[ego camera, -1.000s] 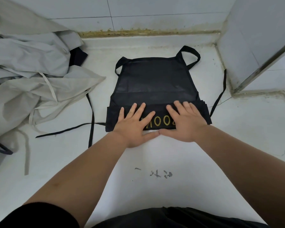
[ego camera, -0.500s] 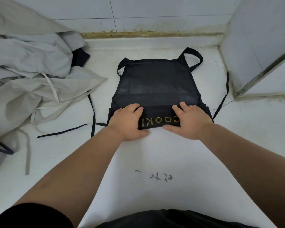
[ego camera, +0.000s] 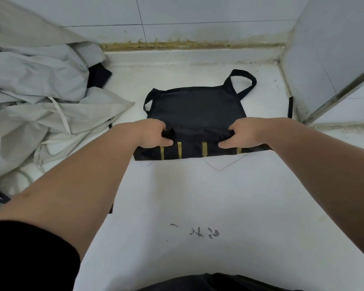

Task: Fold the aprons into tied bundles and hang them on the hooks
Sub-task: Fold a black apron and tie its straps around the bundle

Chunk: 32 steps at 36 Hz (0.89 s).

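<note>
A black apron (ego camera: 194,108) lies flat on the white counter, its neck loop (ego camera: 243,80) at the far right corner. The near edge is folded into a thick band showing gold lettering strokes. My left hand (ego camera: 150,134) grips the left end of that fold, thumb on top. My right hand (ego camera: 243,133) grips the right end the same way. Both hands lift the folded edge and roll it away from me. A black tie strap (ego camera: 290,107) trails off at the right.
A heap of pale grey aprons (ego camera: 40,106) with loose ties covers the left side, a dark one (ego camera: 99,74) poking out. A tiled wall (ego camera: 177,15) runs along the back; a white panel with a metal edge (ego camera: 334,95) closes the right. Scribbles (ego camera: 204,233) mark the near counter.
My hands went from pressing flat on the fold to curling round its ends. They moved further from me, turning the fold over so less of the lettering shows.
</note>
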Motion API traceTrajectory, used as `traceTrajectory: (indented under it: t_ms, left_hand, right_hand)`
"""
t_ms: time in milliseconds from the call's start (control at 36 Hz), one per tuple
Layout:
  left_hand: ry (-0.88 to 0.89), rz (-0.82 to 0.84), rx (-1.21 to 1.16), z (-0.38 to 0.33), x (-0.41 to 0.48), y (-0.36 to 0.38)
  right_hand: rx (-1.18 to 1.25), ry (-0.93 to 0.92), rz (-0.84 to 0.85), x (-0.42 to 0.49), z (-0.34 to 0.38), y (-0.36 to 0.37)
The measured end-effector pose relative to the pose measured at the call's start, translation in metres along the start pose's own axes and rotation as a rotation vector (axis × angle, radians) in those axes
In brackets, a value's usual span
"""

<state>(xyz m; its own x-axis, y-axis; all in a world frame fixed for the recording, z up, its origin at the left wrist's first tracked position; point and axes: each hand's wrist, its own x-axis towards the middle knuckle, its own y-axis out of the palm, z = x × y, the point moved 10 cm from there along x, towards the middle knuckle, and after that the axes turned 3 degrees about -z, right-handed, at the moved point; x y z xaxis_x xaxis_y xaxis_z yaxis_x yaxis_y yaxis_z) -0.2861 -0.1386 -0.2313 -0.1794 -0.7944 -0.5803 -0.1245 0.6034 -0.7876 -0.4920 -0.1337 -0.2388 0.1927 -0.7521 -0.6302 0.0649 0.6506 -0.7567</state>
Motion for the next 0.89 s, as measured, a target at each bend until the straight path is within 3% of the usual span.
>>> traceTrajectory:
  t_ms: [167,222,306,417,583,778,889]
  left_hand:
    - [-0.013,-0.217,0.348,-0.006,0.007,-0.010]
    - [0.128,-0.301,0.526,-0.032,0.006,-0.005]
    - [0.326,-0.214,0.388,-0.063,0.002,0.030]
    - [0.269,-0.218,-0.005,-0.059,0.003,0.048]
    - [0.249,-0.242,0.082,-0.053,0.003,0.057]
    - [0.221,-0.233,0.140,-0.045,0.002,0.039]
    - [0.203,-0.255,0.182,-0.035,0.002,0.025]
  right_hand:
    - [-0.288,0.090,-0.264,0.005,-0.007,-0.023]
    - [-0.401,0.074,-0.326,0.011,0.001,-0.020]
    - [-0.368,-0.045,-0.353,0.015,0.024,-0.003]
    - [-0.215,-0.145,-0.334,0.013,0.034,0.029]
    - [-0.166,-0.170,-0.268,0.015,0.024,0.041]
    - [-0.126,-0.223,-0.383,0.003,0.029,0.012]
    - [-0.180,-0.197,-0.291,0.000,0.029,0.008]
